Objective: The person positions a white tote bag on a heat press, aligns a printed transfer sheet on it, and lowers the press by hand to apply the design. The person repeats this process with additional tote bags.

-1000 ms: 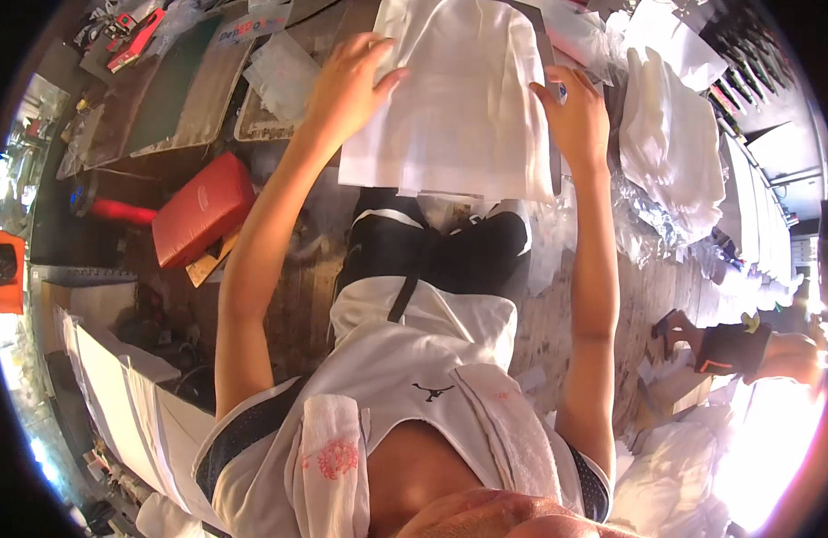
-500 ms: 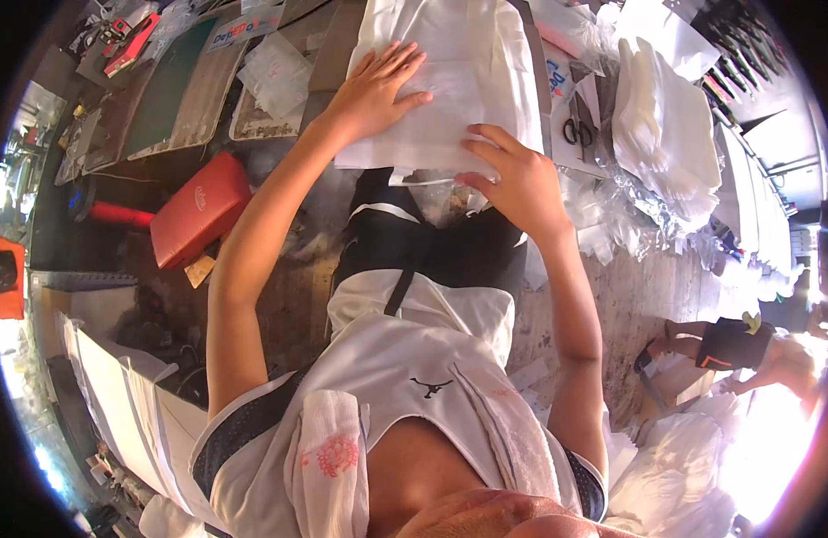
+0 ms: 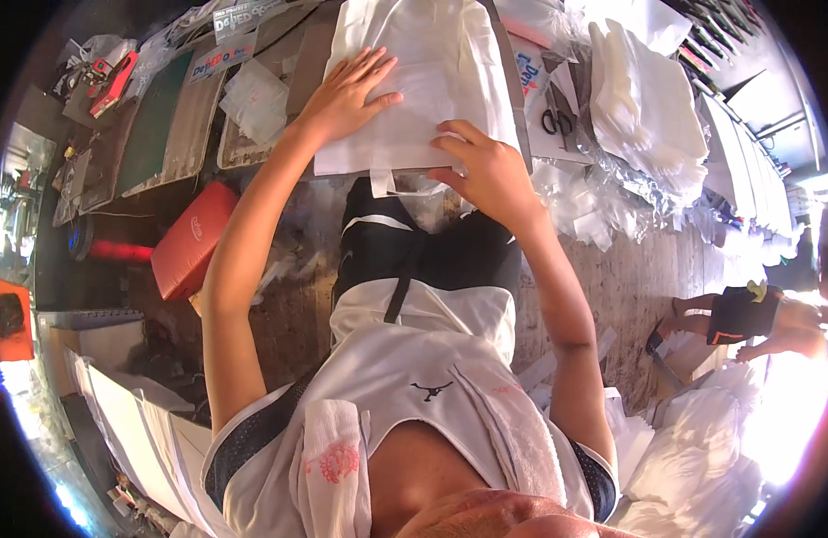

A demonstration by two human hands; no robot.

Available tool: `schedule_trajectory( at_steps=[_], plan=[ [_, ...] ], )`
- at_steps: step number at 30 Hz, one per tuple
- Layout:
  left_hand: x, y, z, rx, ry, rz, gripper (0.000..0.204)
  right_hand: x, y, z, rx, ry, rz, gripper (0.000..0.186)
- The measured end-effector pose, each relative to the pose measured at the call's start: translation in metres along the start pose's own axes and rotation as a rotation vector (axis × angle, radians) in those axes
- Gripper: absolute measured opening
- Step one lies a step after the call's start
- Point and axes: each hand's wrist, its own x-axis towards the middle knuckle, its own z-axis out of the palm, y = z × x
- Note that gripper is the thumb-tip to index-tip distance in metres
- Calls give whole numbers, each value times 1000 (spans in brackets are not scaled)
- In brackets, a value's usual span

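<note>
A white cloth (image 3: 441,36) lies spread on a dark board (image 3: 304,67) at the top middle. My left hand (image 3: 351,99) rests palm down on the cloth's left part, fingers stretched out and apart. My right hand (image 3: 481,175) is at the cloth's lower right, its fingers loosely bent and apart, fingertips on or just above the cloth; I cannot tell if they touch. A narrow white strip (image 3: 383,179) hangs from the cloth's near edge, left of my right hand. Black scissors (image 3: 557,121) lie right of the board.
A stack of white cloth (image 3: 647,99) and crumpled plastic sit at the right. Panels (image 3: 167,117) lie at the upper left, above a red padded block (image 3: 191,242). A co-worker (image 3: 741,318) is at the far right. Piles of white material stand at both lower sides.
My left hand has flattened onto the cloth. My right hand has moved from the cloth's right edge down and inward to its near part, uncovering the scissors.
</note>
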Motion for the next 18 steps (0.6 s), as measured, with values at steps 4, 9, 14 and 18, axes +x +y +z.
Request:
schedule_trajectory(
  at_steps=[4,9,14,18],
  plan=[
    [-2,-4,5,22,35,23,81,0,-1,2,18,25,-4,34],
    [-1,17,-19,50,-14,-41,79,0,3,2,84,36,12,26],
    [-23,71,-159,-151,86,85,63,-1,-10,-10,55,-13,10,14],
    [-32,64,-333,-384,247,36,28,-3,-33,-24,189,63,-12,17]
  ],
)
